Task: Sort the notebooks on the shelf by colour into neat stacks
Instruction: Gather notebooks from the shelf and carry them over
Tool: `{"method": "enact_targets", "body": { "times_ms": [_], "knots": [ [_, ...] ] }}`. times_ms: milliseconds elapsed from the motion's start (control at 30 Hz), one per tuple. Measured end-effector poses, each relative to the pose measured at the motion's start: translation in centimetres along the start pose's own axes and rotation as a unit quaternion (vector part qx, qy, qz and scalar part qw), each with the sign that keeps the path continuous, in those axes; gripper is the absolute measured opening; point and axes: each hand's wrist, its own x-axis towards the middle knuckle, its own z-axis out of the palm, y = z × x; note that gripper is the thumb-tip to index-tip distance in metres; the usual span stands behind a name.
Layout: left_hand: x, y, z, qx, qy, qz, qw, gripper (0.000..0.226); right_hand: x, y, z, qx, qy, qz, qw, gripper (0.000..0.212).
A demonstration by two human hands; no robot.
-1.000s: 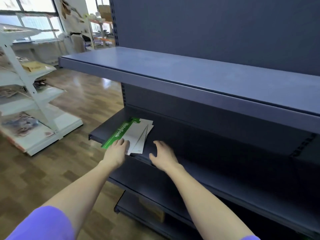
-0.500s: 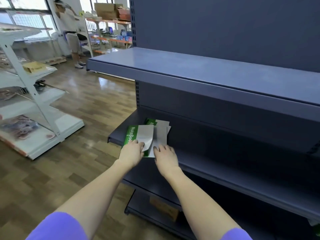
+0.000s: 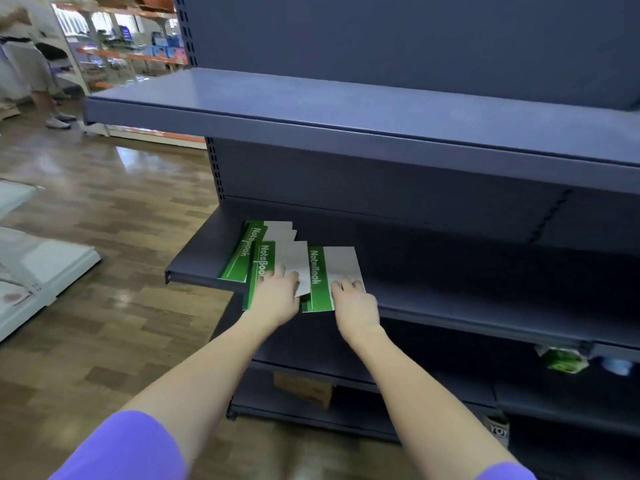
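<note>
Three green-and-white notebooks lie fanned out at the left end of the dark middle shelf (image 3: 450, 306). The left notebook (image 3: 239, 258) lies furthest back, partly under the middle one. My left hand (image 3: 277, 296) grips the near end of the middle notebook (image 3: 294, 261), which sticks out past the shelf's front edge. My right hand (image 3: 356, 303) grips the near end of the right notebook (image 3: 317, 271), fingers curled over its white part. That notebook also overhangs the edge. Both thumbs are hidden.
An upper shelf (image 3: 346, 109) juts out above the notebooks. Below are a cardboard box (image 3: 304, 388) and a green package (image 3: 564, 362). A white display rack (image 3: 41, 265) stands at the left. A person (image 3: 31, 64) stands in the aisle at the far left.
The notebooks were one overlapping pile; now they are spread apart. My right hand has drawn one notebook to the right, and my left hand has pulled another toward the shelf edge.
</note>
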Motion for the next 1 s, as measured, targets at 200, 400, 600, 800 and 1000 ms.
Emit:
{"method": "enact_targets", "body": {
  "times_ms": [200,400,600,800,1000],
  "knots": [
    [-0.8,2.8,0.6,0.062,-0.006,0.028,0.998,0.037,-2.7,5.2,-1.1,0.017,-0.013,0.045,0.999,0.044],
    [-1.5,8.6,1.5,0.015,0.009,0.105,0.994,0.037,-7.6,11.5,-1.5,0.043,0.0,0.059,0.997,0.06],
    [-3.2,18.8,3.4,0.026,0.038,0.195,0.98,0.031,-15.7,21.1,-2.1,0.086,0.027,0.089,0.992,0.077],
    [-5.8,31.4,2.9,0.019,0.021,0.239,0.971,0.064,-24.6,30.6,-3.8,0.092,0.084,0.146,0.981,0.074],
    [-7.9,44.0,1.5,-0.045,0.06,0.29,0.954,0.071,-33.4,38.4,-6.4,0.105,0.188,0.213,0.953,0.067]
  ]
}}
